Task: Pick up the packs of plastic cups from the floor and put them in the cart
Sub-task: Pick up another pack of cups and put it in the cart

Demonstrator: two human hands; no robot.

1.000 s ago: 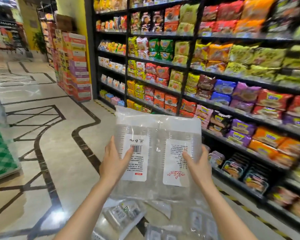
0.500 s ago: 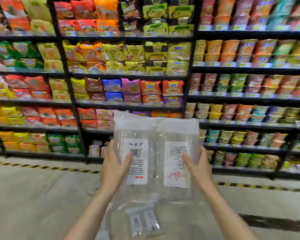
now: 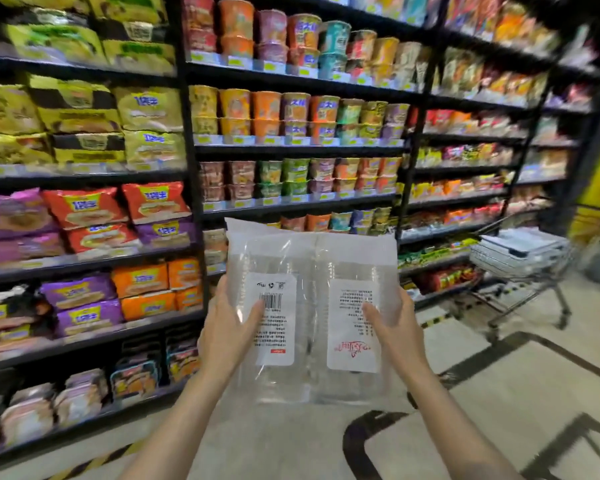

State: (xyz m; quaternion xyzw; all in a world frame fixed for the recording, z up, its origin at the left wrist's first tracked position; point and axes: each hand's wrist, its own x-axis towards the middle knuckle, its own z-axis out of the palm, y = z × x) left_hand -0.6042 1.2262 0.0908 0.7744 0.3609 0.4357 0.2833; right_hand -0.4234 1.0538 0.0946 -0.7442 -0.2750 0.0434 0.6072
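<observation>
A clear pack of plastic cups [image 3: 312, 271] with two white labels is held upright in front of me at chest height. My left hand [image 3: 227, 332] grips its left side, thumb on the barcode label. My right hand [image 3: 394, 332] grips its right side, thumb on the other label. A metal shopping cart [image 3: 520, 268] stands on the floor at the right, beyond the pack, with several flat packs stacked inside. No packs on the floor are in view.
Tall black shelves [image 3: 291, 150] full of noodle bags and cup noodles run across the left and centre, close ahead. A yellow-black hazard stripe [image 3: 94, 460] marks the floor along their base. Tiled floor [image 3: 499, 393] with dark inlay lines lies between me and the cart.
The view has swung to the right along the shelves, bringing the cart into sight. The packs on the floor have dropped out of view. Both hands keep the same hold on the pack.
</observation>
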